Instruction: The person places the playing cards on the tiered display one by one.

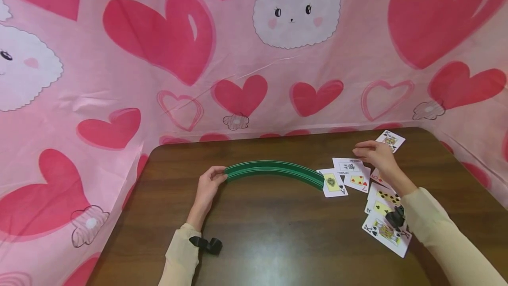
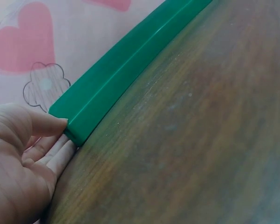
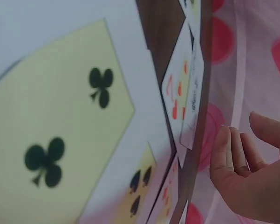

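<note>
A curved green card holder (image 1: pixel 274 167) with grooves along its length lies across the middle of the table. My left hand (image 1: pixel 209 184) pinches its left end; in the left wrist view the thumb (image 2: pixel 51 125) presses one side of that green end. The holder's right end meets an ace of spades (image 1: pixel 332 184). Over the spread cards hovers my right hand (image 1: pixel 377 159), fingers loosely bent, with nothing seen in it. Below it lie a joker-like card (image 1: pixel 346 167), a seven of hearts (image 1: pixel 358 182) and a partly covered red five (image 1: pixel 376 175).
Nearer me on the right, a spades card (image 1: pixel 388 194), a clubs card (image 1: pixel 380 208) and a king of spades (image 1: pixel 386 235) overlap. Another king (image 1: pixel 393 140) lies by the table's back edge. Pink heart-patterned cloth (image 1: pixel 278 65) hangs behind the brown table (image 1: pixel 270 233).
</note>
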The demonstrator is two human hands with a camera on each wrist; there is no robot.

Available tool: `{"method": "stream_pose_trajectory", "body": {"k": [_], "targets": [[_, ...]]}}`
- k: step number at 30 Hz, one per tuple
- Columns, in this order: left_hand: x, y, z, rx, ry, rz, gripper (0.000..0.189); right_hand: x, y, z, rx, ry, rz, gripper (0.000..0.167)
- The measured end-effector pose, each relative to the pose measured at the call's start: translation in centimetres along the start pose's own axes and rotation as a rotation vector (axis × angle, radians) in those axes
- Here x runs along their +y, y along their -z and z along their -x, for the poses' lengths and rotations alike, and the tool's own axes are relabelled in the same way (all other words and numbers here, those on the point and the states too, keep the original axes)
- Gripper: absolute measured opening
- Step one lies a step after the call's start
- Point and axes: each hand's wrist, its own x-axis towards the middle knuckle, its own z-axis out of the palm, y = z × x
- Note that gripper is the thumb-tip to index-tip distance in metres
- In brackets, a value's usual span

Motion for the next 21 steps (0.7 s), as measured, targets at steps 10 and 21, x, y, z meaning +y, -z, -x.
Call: {"method": "stream_pose_trajectory", "body": {"k": [10, 21], "targets": [[-0.26, -0.05, -0.16, -0.001, -0.023, -0.006, 0.024, 0.19, -0.45, -0.37, -0.031, -0.027, 0.174, 0.05], [-0.22, -0.01, -0.13, 0.002, -0.022, 0.011, 0.025, 0.69, -1.01, -0.67, -0.065, 0.023, 0.233, 0.056]]}}
